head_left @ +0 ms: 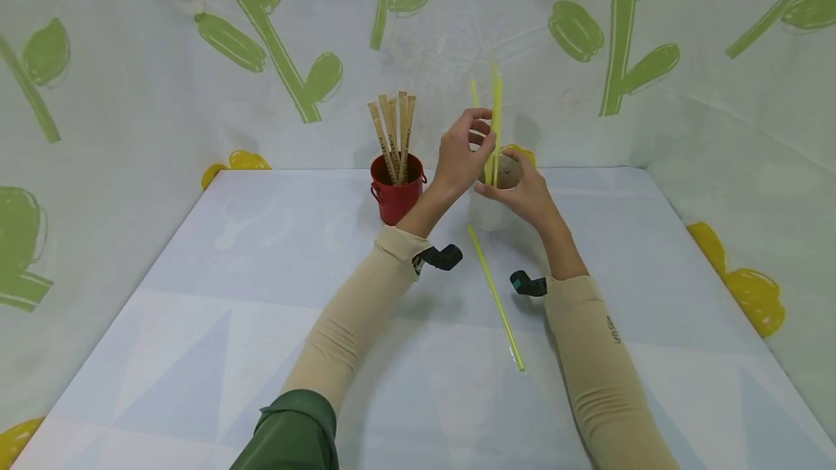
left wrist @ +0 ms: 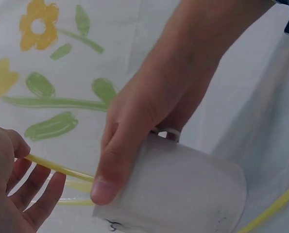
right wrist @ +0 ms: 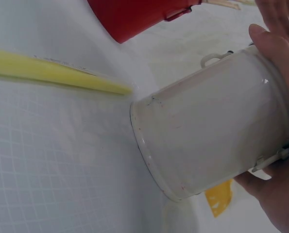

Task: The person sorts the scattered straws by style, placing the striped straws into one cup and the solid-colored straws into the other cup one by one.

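A small white bucket (head_left: 491, 216) stands at the back of the table, held near its rim by my right hand (head_left: 525, 191), thumb on the near side. Several yellow straws (head_left: 497, 111) rise upright out of it. My left hand (head_left: 459, 153) is above the rim and pinches one yellow straw (left wrist: 61, 168) between thumb and fingertip, the other fingers spread. On the table in front of the bucket lies another yellow straw (head_left: 496, 296) in what looks like a clear wrapper. The lower ends of the straws inside the bucket are partly hidden by my hands.
Just left of the white bucket is a red bucket (head_left: 397, 201) with several brown paper-wrapped sticks (head_left: 392, 133) standing in it. My left forearm passes close in front of it. A patterned cloth wall (head_left: 418, 71) rises directly behind the table's back edge.
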`<state>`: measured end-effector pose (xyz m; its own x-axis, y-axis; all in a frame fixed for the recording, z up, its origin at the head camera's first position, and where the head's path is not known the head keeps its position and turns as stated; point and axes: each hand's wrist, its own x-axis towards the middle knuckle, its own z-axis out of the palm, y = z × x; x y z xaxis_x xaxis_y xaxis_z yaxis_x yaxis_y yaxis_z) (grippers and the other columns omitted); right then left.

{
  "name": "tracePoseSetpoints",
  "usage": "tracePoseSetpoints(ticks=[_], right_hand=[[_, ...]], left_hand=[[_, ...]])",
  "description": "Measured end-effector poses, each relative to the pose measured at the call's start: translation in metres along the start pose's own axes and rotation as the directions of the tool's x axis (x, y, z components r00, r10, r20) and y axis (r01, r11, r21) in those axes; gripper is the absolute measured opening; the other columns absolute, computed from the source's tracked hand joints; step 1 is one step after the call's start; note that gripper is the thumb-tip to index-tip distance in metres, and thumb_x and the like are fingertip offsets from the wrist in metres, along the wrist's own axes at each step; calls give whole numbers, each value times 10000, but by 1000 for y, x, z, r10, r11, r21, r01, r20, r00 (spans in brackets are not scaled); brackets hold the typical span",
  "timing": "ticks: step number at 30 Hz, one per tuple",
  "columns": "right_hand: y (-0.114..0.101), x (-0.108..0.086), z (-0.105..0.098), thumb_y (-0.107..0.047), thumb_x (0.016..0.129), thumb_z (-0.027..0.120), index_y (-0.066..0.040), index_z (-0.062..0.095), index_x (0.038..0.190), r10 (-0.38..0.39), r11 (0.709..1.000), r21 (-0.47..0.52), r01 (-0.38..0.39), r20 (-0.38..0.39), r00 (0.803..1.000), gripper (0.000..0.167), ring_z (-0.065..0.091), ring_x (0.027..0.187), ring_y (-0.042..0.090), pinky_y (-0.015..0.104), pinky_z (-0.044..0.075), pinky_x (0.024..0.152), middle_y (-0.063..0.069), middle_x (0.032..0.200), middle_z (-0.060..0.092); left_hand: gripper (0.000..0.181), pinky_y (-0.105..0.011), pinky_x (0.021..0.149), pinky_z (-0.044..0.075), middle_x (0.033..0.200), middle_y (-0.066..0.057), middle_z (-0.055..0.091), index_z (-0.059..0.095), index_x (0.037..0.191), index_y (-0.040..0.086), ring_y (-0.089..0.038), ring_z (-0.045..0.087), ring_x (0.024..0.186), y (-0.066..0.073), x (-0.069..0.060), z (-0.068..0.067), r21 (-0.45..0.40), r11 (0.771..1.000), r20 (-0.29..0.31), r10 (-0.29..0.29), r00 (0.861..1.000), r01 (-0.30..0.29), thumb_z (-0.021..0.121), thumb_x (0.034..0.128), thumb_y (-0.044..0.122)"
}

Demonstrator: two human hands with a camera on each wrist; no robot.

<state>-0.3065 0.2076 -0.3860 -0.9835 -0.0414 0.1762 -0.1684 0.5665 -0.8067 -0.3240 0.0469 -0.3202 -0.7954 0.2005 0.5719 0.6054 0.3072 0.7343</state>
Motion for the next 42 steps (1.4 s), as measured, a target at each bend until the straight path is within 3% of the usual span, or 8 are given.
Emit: tracePoseSetpoints(ticks=[14,21,35,42], right_hand=[[1,0,-1,-511,738,816,-193,341,1467,-24,1000,16,24,-3,1000,927,322,1425,317,623,327,1111,47,1573,319],[0,-2,-2,-504,731,825,-184,330,1478,-25,1000,9,25,-6,1000,951,378,1366,338,596,375,1079,71,1562,337],[-1,-1,0,-525,722,824,-201,330,1469,-14,1000,13,14,-11,1000,952,405,1316,344,599,405,1044,99,1517,382],[0,-1,0,-539,720,819,-227,329,1469,-1,1000,7,1,-10,1000,948,389,1328,348,613,401,1042,111,1529,369]], left_hand=[[300,-204,776,574,1063,-102,666,555,1262,72,-191,683,908,-10,-7,10,12,1000,10,-29,1000,29,594,970,122],[293,-220,783,576,1056,-107,669,559,1256,66,-205,685,904,-16,-11,12,20,999,12,-37,999,37,596,971,125],[226,-191,753,569,955,-104,678,624,1145,55,-198,697,830,-27,-21,13,-30,999,-112,-26,993,23,660,925,97],[195,-174,731,569,954,-103,683,642,1116,53,-195,694,806,-34,-29,12,-39,999,-131,-19,991,14,655,926,96]])
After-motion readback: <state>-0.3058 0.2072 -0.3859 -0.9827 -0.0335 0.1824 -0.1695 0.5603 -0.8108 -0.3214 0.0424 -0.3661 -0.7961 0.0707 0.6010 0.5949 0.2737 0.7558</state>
